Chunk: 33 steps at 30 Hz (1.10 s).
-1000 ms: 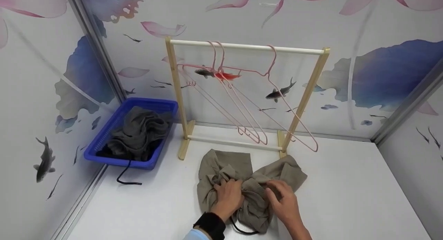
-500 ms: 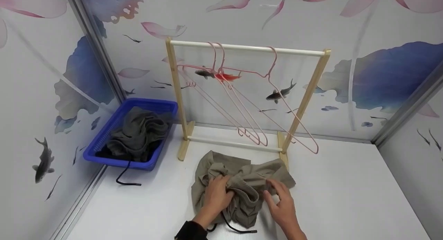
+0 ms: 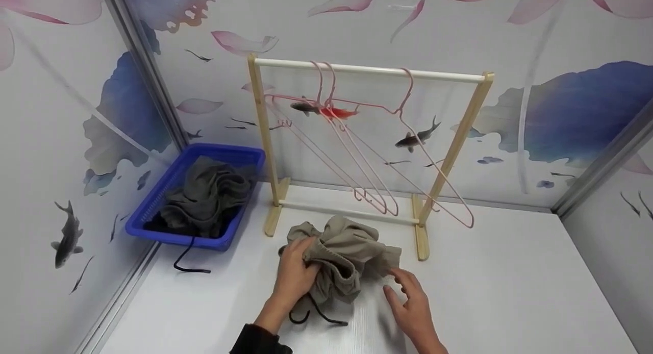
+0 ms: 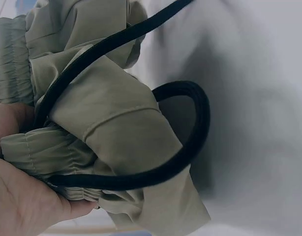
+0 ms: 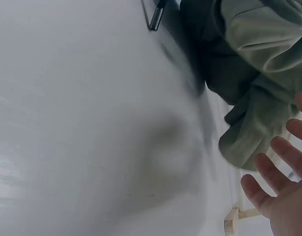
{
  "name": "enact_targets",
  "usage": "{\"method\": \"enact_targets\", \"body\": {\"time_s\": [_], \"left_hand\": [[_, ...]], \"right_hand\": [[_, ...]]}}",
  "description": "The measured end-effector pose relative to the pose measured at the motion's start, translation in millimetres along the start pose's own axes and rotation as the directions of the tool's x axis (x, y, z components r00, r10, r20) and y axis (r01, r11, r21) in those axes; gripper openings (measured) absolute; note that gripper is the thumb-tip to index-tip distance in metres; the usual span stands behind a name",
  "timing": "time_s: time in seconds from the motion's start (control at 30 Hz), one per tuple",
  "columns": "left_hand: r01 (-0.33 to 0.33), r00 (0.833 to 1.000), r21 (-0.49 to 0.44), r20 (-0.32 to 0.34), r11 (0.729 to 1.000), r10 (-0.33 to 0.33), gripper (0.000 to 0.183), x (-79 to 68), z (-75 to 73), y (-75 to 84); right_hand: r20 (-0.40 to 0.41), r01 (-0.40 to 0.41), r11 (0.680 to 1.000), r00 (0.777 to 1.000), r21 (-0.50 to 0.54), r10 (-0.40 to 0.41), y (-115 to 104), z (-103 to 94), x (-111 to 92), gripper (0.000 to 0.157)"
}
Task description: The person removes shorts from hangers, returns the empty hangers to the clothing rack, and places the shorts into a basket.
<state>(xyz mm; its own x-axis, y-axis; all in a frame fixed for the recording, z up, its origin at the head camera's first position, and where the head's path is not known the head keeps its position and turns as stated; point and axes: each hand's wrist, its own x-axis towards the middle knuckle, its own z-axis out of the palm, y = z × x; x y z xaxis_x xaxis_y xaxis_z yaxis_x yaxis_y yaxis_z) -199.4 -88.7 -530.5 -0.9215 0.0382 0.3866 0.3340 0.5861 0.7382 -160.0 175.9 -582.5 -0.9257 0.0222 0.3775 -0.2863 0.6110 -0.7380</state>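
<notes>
In the head view, my left hand [image 3: 295,273] grips the gathered elastic waistband of olive-grey shorts [image 3: 354,239], which are bunched up over the table. A black drawstring [image 3: 326,318] hangs from the waistband towards me. The left wrist view shows fingers and thumb [image 4: 23,196] pinching the elastic band, with the drawstring [image 4: 126,183] looping out of it. Just right of the shorts is my right hand [image 3: 412,305], its fingers spread and holding nothing. In the right wrist view that hand [image 5: 286,182] lies close to the cloth [image 5: 266,115]; whether the fingertips touch it I cannot tell.
Behind the shorts stands a wooden rack [image 3: 461,134] with a white rail [image 3: 367,69] and pink hangers [image 3: 408,117]. A blue basket [image 3: 140,234] at the left holds another dark grey garment [image 3: 209,191], its black cord over the rim. Printed walls enclose the white table [image 3: 510,293].
My left hand has moved left and up, drawing the shorts together by the waistband and away from the right. The right hand, now beside the cloth, has barely shifted.
</notes>
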Motion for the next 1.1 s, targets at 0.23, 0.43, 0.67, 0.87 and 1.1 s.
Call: {"method": "enact_targets", "body": {"time_s": [0.23, 0.43, 0.67, 0.87, 1.1], "left_hand": [[0.027, 0.997, -0.046, -0.071, 0.999, -0.03, 0.04, 5.7, -22.0, -1.8], [-0.003, 0.991, -0.053, -0.133, 0.999, -0.004, 0.039, 11.0, -35.2, -4.7], [-0.029, 0.982, -0.063, -0.187, 0.998, 0.016, 0.038, 19.0, -50.3, -6.2], [-0.054, 0.972, -0.052, -0.233, 0.997, 0.04, 0.036, 29.1, -69.5, -8.4], [-0.087, 0.951, -0.014, -0.298, 0.996, 0.079, 0.036, 41.7, -92.9, -11.8]], "right_hand": [[0.025, -0.054, 0.999, 0.998, -0.006, 0.054, -1, -0.5, -2, 0.03], [0.068, -0.109, 0.994, 0.992, 0.014, 0.108, -1, 0.8, -1, 0.03], [0.071, -0.097, 0.995, 0.993, 0.005, 0.097, -1, 1.8, -1, 0.03], [0.057, -0.08, 0.997, 0.995, 0.02, 0.078, -1, 2.2, -2, 0.03], [0.06, -0.076, 0.997, 0.995, 0.031, 0.074, 0, 1.5, -1, 0.031]]}}
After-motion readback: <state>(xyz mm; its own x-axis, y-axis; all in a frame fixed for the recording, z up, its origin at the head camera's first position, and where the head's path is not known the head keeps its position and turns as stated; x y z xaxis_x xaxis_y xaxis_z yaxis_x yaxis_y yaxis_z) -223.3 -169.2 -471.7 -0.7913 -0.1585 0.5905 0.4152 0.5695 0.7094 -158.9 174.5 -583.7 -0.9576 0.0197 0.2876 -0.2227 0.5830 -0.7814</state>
